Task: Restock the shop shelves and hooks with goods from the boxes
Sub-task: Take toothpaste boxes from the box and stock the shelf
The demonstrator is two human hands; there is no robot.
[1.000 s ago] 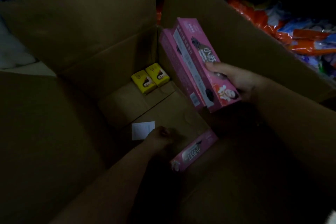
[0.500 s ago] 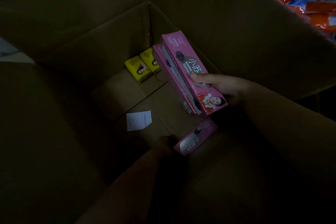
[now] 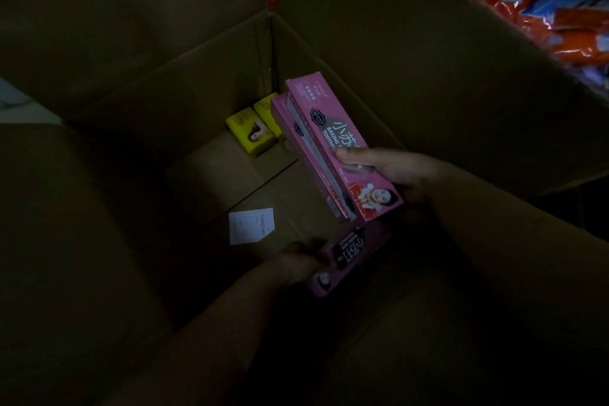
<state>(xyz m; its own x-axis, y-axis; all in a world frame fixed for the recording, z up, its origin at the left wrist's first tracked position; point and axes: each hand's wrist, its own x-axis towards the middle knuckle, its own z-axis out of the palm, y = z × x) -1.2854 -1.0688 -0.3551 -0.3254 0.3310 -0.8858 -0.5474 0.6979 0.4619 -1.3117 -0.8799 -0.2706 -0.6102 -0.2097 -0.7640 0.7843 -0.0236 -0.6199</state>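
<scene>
I look down into a large open cardboard box [image 3: 346, 53] in dim light. My right hand [image 3: 382, 168] grips two pink toothpaste boxes [image 3: 333, 142] stacked together, thumb across the top one, held above the box floor. Lower down, my left hand [image 3: 296, 262] holds a third pink toothpaste box [image 3: 346, 255] by its near end, just under the two held ones. Two yellow soap boxes [image 3: 252, 132] lie in the far corner of the box floor, one partly hidden behind the pink boxes.
A white paper slip [image 3: 251, 225] lies on the box floor. The box flaps stand open on all sides. Orange and blue packaged goods [image 3: 566, 20] are piled beyond the right flap.
My left hand has taken hold of the third pink box and lifted it off the floor toward the two in my right hand. My right hand has come lower into the box.
</scene>
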